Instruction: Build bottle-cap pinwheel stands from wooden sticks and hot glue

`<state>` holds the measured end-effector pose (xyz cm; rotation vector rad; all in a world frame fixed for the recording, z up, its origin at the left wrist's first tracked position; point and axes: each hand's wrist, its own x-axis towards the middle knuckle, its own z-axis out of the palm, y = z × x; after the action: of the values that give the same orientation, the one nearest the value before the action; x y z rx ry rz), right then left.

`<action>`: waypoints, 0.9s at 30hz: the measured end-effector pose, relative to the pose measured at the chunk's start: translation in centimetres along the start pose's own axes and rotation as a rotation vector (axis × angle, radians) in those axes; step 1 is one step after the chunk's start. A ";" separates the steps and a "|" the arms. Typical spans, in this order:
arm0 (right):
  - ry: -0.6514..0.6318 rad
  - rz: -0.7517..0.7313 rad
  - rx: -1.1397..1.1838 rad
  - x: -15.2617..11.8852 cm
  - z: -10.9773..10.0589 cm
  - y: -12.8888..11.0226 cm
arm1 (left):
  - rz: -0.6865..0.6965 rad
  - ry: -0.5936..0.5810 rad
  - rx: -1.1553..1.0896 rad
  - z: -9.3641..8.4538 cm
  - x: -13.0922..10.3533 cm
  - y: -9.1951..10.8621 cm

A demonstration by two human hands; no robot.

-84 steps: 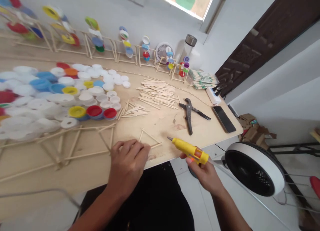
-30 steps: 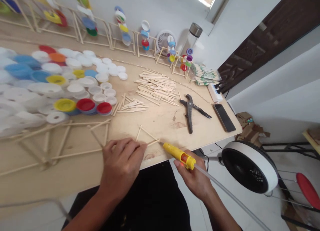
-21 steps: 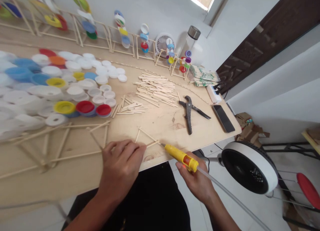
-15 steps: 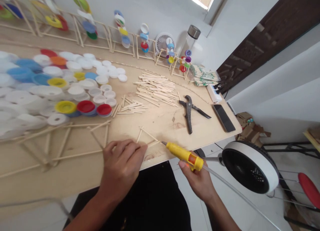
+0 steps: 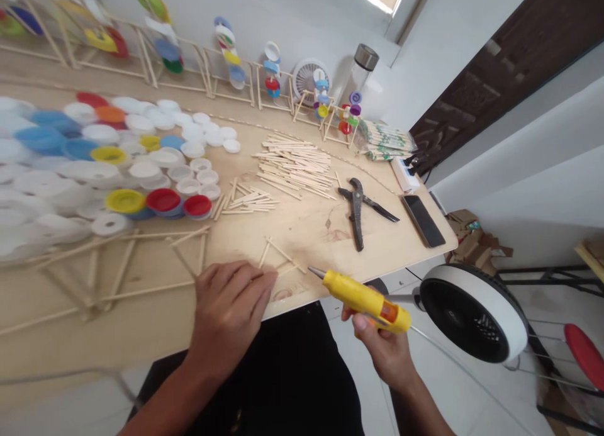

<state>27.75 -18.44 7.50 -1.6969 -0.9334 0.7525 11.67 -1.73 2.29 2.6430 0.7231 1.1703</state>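
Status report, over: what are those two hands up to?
Right hand gripping yellow glue gun, nozzle near a corner of small stick triangle. Left hand down at its near side. Dark plier-like tool beyond, clear of both hands.

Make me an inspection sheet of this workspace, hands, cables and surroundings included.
Surface: wooden tabletop, darker marks visible.
Things: glue gun, nozzle apart from small stick frame; loose sticks piled beyond.
Clutter: bottle caps, hand cutter, phone.
Hands: right hand grips glue gun; left hand rests on small stick frame.
Cables: grey cord lower left, blurred; power strip holds black plugs.
Surroundings: fan beside tabletop; cardboard beyond.
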 end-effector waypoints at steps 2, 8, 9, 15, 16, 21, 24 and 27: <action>-0.027 0.009 0.007 -0.1 0.2 -0.1 | -0.023 -0.020 -0.071 -0.4 0.0 -0.4; -0.138 0.102 -0.167 0.5 1.7 -0.1 | -0.050 -0.073 -0.069 -2.1 -1.0 -0.7; -0.142 0.096 -0.192 0.5 1.9 -0.2 | -0.063 -0.064 -0.045 -2.5 -1.4 -0.6; -0.176 0.055 -0.278 0.9 2.8 -0.8 | -0.189 -0.095 0.003 -4.3 -4.7 -0.5; -0.183 0.045 -0.295 1.0 3.0 -0.8 | -0.182 -0.134 0.008 -4.5 -5.2 -0.6; -0.210 -0.028 -0.372 1.6 3.8 -1.1 | -0.150 -0.167 0.051 -4.8 -6.8 -1.2; -0.211 -0.080 -0.413 1.8 4.1 -1.0 | -0.127 -0.210 0.057 -5.1 -7.0 -1.2; -0.205 -0.083 -0.431 2.0 4.4 -1.0 | -0.114 -0.224 0.066 -5.4 -7.2 -1.1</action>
<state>24.91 -14.50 7.06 -1.9588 -1.3773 0.7139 3.16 -4.56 0.91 2.6868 0.8688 0.8190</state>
